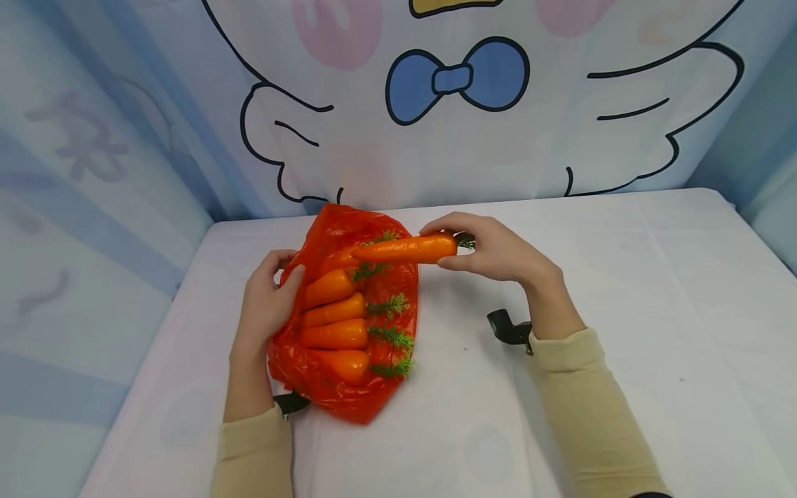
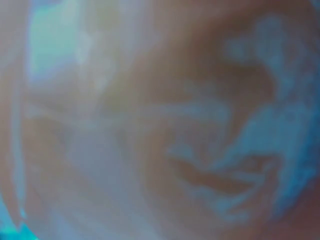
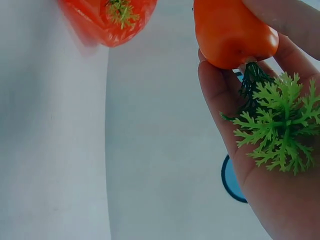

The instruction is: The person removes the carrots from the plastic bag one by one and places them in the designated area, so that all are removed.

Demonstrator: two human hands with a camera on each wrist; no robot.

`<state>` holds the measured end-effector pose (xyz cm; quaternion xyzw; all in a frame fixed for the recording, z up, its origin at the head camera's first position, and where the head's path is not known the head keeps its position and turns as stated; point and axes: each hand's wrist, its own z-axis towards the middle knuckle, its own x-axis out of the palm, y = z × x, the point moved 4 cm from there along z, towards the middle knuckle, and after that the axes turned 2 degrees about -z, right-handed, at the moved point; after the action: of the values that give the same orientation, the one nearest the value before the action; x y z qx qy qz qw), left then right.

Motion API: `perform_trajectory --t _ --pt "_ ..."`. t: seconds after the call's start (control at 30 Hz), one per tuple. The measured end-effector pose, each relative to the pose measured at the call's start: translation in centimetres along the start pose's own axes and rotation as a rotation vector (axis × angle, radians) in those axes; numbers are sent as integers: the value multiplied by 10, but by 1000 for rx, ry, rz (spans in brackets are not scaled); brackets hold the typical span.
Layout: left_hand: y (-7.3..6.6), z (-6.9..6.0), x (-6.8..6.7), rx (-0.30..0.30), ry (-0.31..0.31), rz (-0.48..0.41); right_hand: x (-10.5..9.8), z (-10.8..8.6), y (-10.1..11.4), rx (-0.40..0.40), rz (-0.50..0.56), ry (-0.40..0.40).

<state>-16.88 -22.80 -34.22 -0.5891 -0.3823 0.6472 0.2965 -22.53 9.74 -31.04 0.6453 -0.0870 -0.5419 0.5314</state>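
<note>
A red plastic bag point(image 1: 349, 401) lies on the table with several orange carrots point(image 1: 336, 334) in it, their green leafy tops pointing right. My left hand point(image 1: 266, 301) grips the bag's left edge, thumb in front. With my right hand point(image 1: 492, 245) I hold one carrot point(image 1: 411, 249) by its thick end, its tip still over the bag's upper part. In the right wrist view, fingers and thumb pinch this carrot point(image 3: 232, 35), and its green leaves point(image 3: 282, 122) hang by the palm. The left wrist view is too blurred to make out.
The white-covered table point(image 1: 654, 332) extends to both sides. Behind it hangs a cartoon-printed curtain point(image 1: 510, 152) with a blue bow; another curtain point(image 1: 81, 277) runs along the left. A black wrist mount point(image 1: 510, 330) juts from the right sleeve.
</note>
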Motion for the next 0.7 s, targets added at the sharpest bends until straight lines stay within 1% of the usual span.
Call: perform_trajectory --t 0.13,0.33,0.57,0.7 --pt "1 1 0 1 -3 1 -5 -1 -7 37 -9 -18" --pt "1 2 0 15 -1 -4 -12 -1 -24 109 -18 -46" --pt "2 2 0 42 1 -22 -18 -5 -44 167 -31 -45" --pt "3 2 -1 39 -5 -21 -24 -7 -53 194 -40 -42"
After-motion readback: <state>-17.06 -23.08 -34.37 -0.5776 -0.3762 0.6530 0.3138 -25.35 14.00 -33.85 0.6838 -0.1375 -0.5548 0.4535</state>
